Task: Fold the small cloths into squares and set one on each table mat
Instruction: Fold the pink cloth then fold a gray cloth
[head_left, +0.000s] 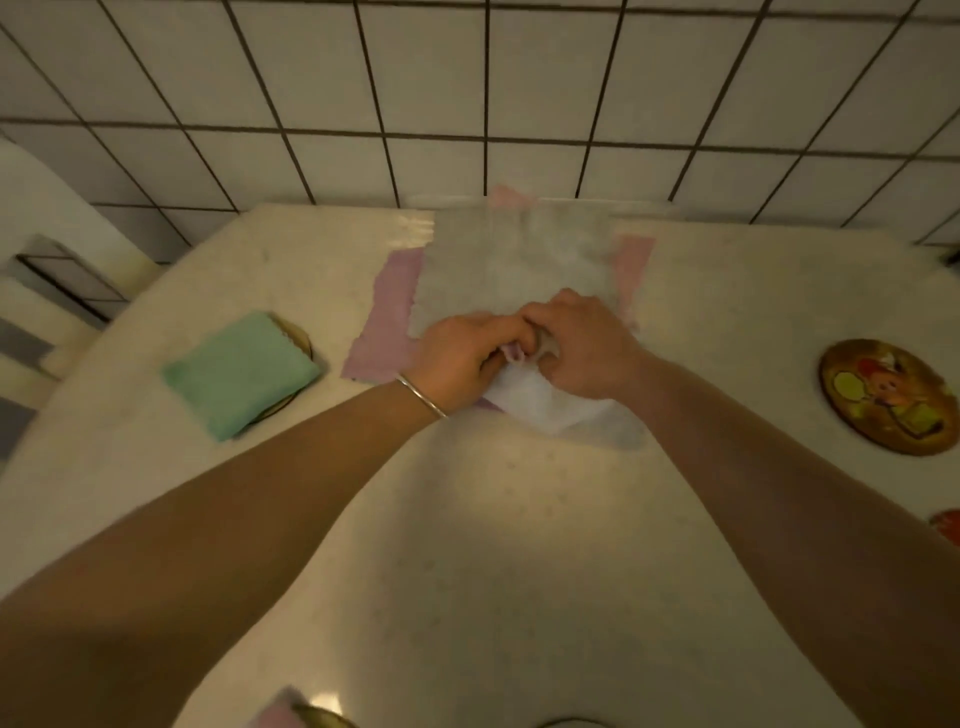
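Pale grey-white thin cloth spread at table centre over pink cloth, near edge bunched and pinched by both hands: left hand, thin metal bangle at wrist, and right hand, knuckles touching, forearms angled in from near corners. Left: one folded mint-green square cloth on round mat. Right: one round picture-printed table mat, bare. Cream tabletop open on near side.

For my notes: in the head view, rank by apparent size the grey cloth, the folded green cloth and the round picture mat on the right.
1. grey cloth
2. folded green cloth
3. round picture mat; close to the green cloth, so that order is unsure.
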